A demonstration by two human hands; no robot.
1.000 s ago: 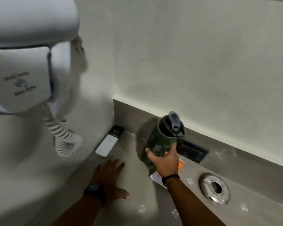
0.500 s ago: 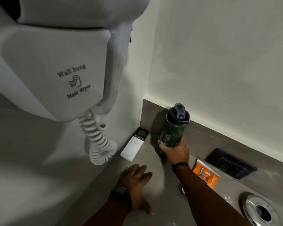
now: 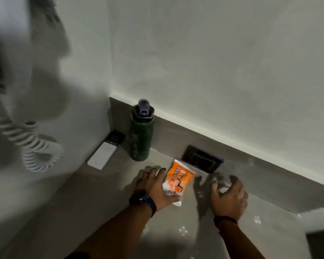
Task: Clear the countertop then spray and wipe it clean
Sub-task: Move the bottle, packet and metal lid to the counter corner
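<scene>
A dark green bottle [image 3: 141,135] with a grey flip lid stands upright in the back corner of the grey countertop [image 3: 101,195]. Nothing touches it. A white remote [image 3: 103,152] lies flat just left of the bottle, along the side wall. An orange and white packet [image 3: 178,181] lies in front of the bottle. My left hand [image 3: 155,187] grips the packet's left edge, thumb across its lower corner. My right hand [image 3: 229,197] hovers to the right of the packet, blurred, fingers curled apart and holding nothing.
A black socket plate [image 3: 202,159] sits in the backsplash behind the packet. A wall-hung hair dryer with a coiled white cord [image 3: 36,152] hangs over the counter's left side. A white ledge [image 3: 316,217] borders the counter at the right.
My right hand set the green bottle down in the corner beside the remote, let go and drew back to the right. My left hand moved from the bare counter onto the orange packet.
</scene>
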